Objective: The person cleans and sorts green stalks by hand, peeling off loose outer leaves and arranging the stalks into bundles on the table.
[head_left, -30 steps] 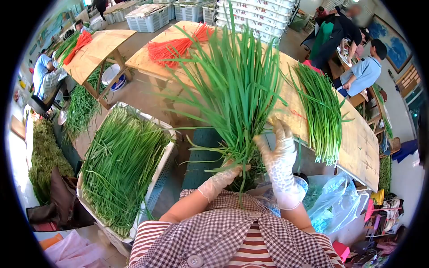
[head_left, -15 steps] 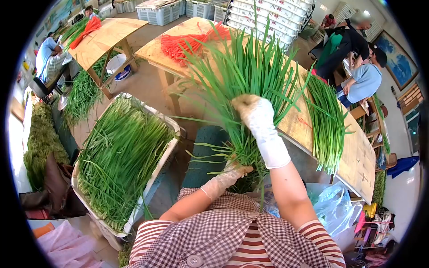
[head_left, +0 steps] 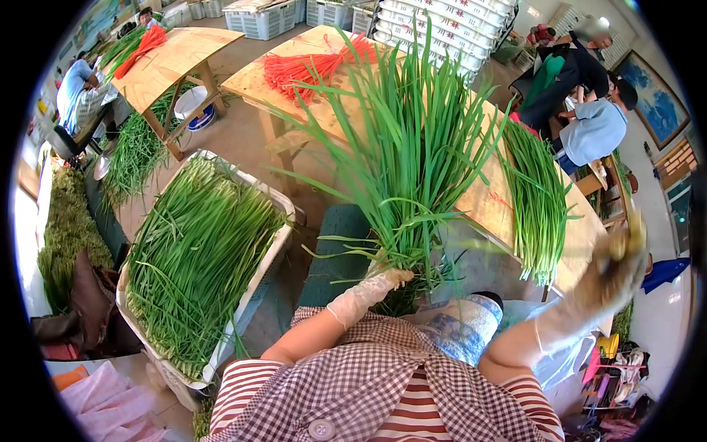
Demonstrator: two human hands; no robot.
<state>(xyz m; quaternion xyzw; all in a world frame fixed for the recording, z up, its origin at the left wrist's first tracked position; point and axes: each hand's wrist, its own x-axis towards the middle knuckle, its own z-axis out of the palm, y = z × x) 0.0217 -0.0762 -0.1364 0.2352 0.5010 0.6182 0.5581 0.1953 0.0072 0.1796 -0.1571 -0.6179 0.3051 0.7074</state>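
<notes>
My left hand (head_left: 379,286), in a thin pale glove, is closed around the lower end of a bunch of garlic chives (head_left: 416,162). The long green leaves fan upward over the table edge, and a few bend out sideways. My right hand (head_left: 613,261), in a whitish glove stained at the fingers, is off to the right, apart from the bunch. Motion smears its fingers, and a faint yellowish streak trails left of it; whether it holds anything cannot be made out. A flat pile of chives (head_left: 541,202) lies on the wooden table (head_left: 490,210) between the bunch and my right hand.
A white crate (head_left: 280,236) heaped with chives stands at my left. Red ties (head_left: 309,70) lie on the table. Stacked white trays (head_left: 442,37) rise behind it. Another wooden table (head_left: 180,55) is at the far left. Other people sit or stand at both sides.
My right hand has left the leaves of the bunch and swung far out to the right. My left hand still grips the bunch in about the same place.
</notes>
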